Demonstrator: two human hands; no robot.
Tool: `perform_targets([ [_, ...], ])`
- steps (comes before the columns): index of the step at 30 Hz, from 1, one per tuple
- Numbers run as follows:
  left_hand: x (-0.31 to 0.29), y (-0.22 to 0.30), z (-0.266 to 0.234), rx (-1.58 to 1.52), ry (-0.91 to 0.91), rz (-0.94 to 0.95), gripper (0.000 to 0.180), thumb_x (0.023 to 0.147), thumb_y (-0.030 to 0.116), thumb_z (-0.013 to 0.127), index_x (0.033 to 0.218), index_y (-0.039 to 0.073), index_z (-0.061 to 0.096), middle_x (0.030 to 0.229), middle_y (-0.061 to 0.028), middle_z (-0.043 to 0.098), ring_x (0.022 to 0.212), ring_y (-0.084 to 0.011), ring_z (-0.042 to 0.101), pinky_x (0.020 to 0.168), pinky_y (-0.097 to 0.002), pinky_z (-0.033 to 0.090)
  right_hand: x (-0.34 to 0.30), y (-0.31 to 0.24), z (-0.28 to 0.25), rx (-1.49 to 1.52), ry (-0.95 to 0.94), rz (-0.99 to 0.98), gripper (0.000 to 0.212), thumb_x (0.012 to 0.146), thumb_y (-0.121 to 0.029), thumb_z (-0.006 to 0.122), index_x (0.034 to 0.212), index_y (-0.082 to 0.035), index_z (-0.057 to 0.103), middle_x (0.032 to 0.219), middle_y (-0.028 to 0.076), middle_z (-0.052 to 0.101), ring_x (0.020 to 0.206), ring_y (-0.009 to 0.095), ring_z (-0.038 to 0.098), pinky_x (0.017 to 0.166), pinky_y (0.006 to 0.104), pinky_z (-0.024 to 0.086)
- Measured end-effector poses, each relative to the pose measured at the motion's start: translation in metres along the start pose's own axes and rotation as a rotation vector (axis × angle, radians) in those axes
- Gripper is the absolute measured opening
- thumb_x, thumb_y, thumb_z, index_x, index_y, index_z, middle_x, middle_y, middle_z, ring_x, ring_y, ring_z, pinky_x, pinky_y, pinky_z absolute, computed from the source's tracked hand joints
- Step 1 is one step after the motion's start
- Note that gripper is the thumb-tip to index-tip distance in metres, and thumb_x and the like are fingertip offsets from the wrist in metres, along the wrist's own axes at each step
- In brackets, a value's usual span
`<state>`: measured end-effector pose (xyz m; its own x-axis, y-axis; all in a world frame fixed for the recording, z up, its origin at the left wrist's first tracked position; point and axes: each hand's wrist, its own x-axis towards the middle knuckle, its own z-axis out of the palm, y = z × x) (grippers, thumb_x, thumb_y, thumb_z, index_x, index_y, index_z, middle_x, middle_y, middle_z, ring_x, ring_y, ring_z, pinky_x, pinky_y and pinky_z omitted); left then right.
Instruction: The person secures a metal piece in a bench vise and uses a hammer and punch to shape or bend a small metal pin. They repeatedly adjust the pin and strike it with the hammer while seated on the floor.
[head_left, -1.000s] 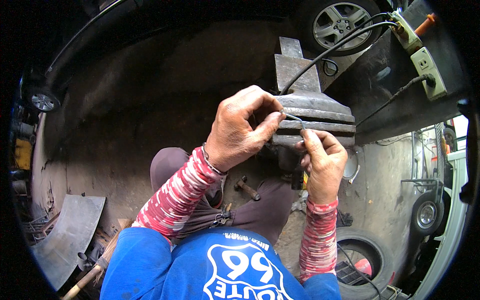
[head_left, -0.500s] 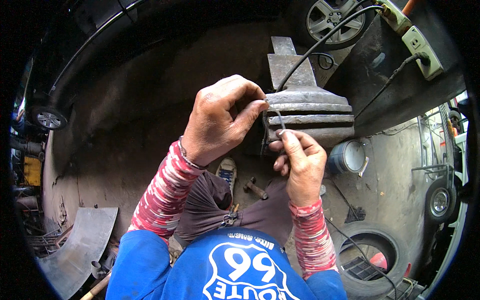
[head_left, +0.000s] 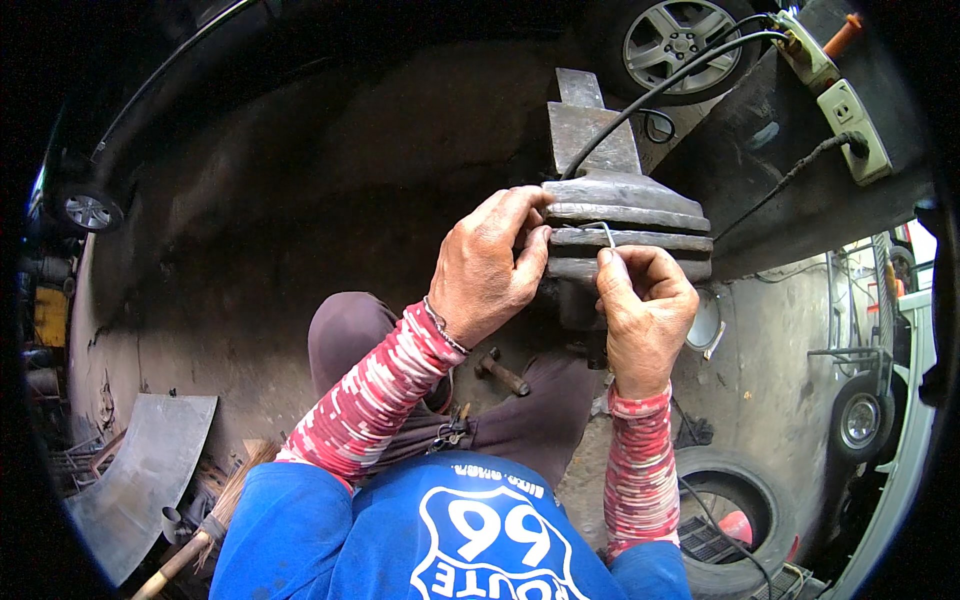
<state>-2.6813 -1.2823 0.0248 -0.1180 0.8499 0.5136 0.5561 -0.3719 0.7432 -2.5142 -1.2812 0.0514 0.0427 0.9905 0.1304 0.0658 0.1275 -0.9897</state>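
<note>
A large grey bench vise [head_left: 630, 240] stands in front of me, with dark gaps between the ridges of its jaws. My right hand [head_left: 645, 305] pinches a thin bent metal wire [head_left: 608, 232] between thumb and forefinger, just over the near jaw. The wire's bent top leans to the left across the jaw. At the vise's left end is my left hand [head_left: 490, 260], its thumb and forefinger curled close together beside the jaws. Whatever lies between those fingertips is too small to make out.
A black cable [head_left: 660, 85] arches over the vise to a socket box [head_left: 855, 130] at upper right. A hammer [head_left: 502, 372] lies on the floor by my legs. There is a loose tire [head_left: 770, 480] at lower right, and a broom [head_left: 210, 525] and a metal sheet [head_left: 150, 470] at lower left.
Both hands have come closer to the vise, the left one shifting right and down. The wire now sits lower over the jaws. My left knee has swung into view, covering the shoe.
</note>
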Motion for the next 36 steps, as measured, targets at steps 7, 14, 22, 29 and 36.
perform_targets([
  [7,-0.009,-0.006,-0.003,-0.043,0.079,-0.098,0.015,0.091,0.006,0.066,0.104,0.000,0.070,0.088,-0.0125,0.070,0.078,-0.0187,0.068,0.072,-0.0302,0.053,0.006,0.004,0.001,-0.118,-0.038,-0.074,0.005,0.090,-0.004,0.075,0.090,0.000,0.072,0.078,-0.003,0.068,0.067,0.001,0.057,0.060,0.0193,0.045],
  [14,-0.042,-0.023,0.009,-0.422,0.055,-0.532,0.022,0.102,0.019,0.059,0.111,0.001,0.067,0.087,-0.0030,0.068,0.074,-0.0073,0.060,0.064,-0.0232,0.050,0.011,0.005,0.004,-0.153,-0.052,-0.124,0.006,0.090,-0.004,0.076,0.093,0.001,0.073,0.081,-0.003,0.068,0.071,0.002,0.056,0.064,0.0201,0.046],
  [22,-0.078,-0.038,0.043,-0.897,-0.565,-1.230,0.050,0.105,0.043,0.041,0.108,0.001,0.067,0.092,-0.0093,0.071,0.071,-0.0187,0.068,0.056,-0.0316,0.054,0.013,0.001,0.005,-0.196,-0.110,-0.086,0.007,0.090,-0.003,0.076,0.095,0.002,0.072,0.084,-0.002,0.068,0.076,0.005,0.058,0.070,0.0209,0.048],
  [29,-0.123,-0.052,0.127,-1.275,-0.942,-1.633,0.045,0.105,0.037,0.040,0.129,-0.001,0.050,0.117,-0.0238,0.063,0.090,-0.0353,0.073,0.069,-0.0381,0.063,0.019,-0.007,0.001,-0.198,-0.172,-0.048,0.008,0.091,-0.001,0.074,0.098,0.004,0.071,0.087,0.001,0.070,0.079,0.007,0.062,0.074,0.0217,0.049],
  [36,-0.168,-0.057,0.199,-1.889,-0.610,-1.846,0.048,0.108,0.031,0.036,0.142,-0.002,0.037,0.135,-0.0350,0.054,0.116,-0.0429,0.065,0.095,-0.0492,0.057,0.019,-0.009,-0.004,-0.190,-0.217,-0.037,0.008,0.092,0.001,0.071,0.100,0.003,0.070,0.090,0.004,0.071,0.083,0.011,0.068,0.078,0.0245,0.053],
])
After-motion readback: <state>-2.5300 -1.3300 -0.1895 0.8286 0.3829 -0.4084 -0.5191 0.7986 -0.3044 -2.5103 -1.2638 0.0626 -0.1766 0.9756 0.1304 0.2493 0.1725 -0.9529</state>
